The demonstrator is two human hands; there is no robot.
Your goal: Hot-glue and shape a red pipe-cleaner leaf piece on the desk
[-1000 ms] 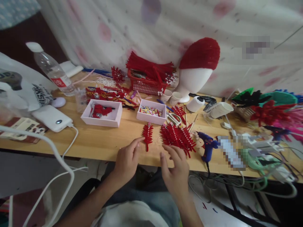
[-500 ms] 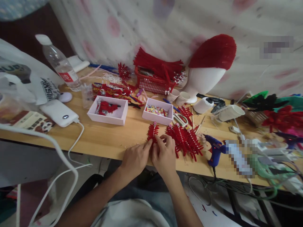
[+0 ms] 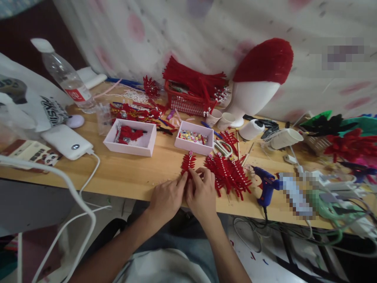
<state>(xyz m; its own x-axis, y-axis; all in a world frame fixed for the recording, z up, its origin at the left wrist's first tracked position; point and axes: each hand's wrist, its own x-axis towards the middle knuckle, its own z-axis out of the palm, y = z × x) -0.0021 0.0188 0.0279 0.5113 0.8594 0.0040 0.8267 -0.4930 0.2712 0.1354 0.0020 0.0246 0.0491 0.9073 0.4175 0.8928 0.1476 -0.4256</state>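
Red fringed piece (image 3: 187, 163) pinched by left hand (image 3: 166, 199) and right hand (image 3: 202, 194) (red pile (image 3: 228, 173) just beside).

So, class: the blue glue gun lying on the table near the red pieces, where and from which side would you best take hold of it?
Grip the glue gun by its handle, coming from above on the near table edge. The handle points toward the edge, where the cord leaves it, while the nozzle points left toward the pile of red pieces, so that end is best avoided.

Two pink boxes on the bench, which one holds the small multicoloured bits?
The right pink box, just behind the hands; it holds multicoloured bits. The left pink box holds red pieces instead.
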